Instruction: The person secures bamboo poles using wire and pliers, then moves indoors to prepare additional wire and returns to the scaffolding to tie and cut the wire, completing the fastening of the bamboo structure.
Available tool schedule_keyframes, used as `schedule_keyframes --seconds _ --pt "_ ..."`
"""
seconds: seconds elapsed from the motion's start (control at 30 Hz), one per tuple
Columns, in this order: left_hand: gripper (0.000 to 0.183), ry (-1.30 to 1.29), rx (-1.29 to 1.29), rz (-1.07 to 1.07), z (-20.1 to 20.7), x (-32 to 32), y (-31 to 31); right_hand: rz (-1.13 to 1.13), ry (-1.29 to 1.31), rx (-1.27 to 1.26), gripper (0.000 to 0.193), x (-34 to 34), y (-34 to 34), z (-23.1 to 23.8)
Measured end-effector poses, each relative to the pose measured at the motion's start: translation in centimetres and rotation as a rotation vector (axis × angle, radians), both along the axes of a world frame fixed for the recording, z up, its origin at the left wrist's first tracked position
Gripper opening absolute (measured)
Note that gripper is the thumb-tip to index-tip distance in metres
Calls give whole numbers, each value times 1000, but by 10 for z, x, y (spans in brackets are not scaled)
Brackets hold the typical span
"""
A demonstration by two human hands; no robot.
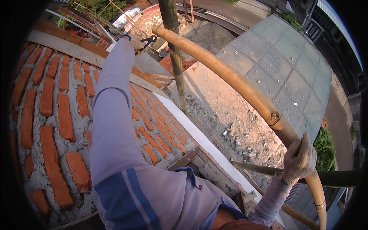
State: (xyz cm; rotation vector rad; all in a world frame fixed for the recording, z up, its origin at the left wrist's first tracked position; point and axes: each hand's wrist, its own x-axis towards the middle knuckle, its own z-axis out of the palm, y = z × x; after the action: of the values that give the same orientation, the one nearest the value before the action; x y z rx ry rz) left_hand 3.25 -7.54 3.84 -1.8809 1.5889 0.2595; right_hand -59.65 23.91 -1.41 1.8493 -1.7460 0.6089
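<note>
My left arm reaches far forward along the brick wall (48, 94). At its end my left hand (135, 41), with a blue cuff at the wrist, is closed on dark pincers (148, 41); their jaws are open and point to the right. My right hand (301, 159), in a dirty pale work glove, is wrapped round a tan bamboo pole (230, 74). The pole slants from the lower right to the far middle. Its far end lies by an upright, darker bamboo post (174, 46); whether they touch, I cannot tell.
Wooden boards (69, 44) edge the wall's far side. A white strip (207, 143) runs along its right. Lower down lie a rubble-strewn surface (226, 103) and a grey panelled roof (283, 69). Another bamboo pole (260, 168) crosses behind my right hand.
</note>
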Motion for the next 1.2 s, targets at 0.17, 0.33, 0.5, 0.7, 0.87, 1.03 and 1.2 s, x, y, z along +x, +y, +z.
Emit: schedule_keyframes --seconds 0.17,0.33,0.5,0.7,0.87,1.03,1.2 --pt "44 108 -27 73 -15 15 -5 19 -5 -15 28 -1 0 -1" --pt "37 22 -3 19 -24 32 -18 21 -3 -29 28 -2 1 -2" --pt "34 550 80 117 -30 29 -1 -13 -9 1 28 1 1 0" --pt "33 922 -3 688 -52 27 18 -6 -14 16 28 0 0 0" --pt "20 321 -47 -125 -86 34 3 44 -36 -6 26 1 -3 2" --pt "24 -379 -25 -640 -123 16 0 77 -98 -3 25 2 -2 5" --pt "36 -210 -190 -415 -154 -6 -11 126 -83 -20 29 -4 0 3"
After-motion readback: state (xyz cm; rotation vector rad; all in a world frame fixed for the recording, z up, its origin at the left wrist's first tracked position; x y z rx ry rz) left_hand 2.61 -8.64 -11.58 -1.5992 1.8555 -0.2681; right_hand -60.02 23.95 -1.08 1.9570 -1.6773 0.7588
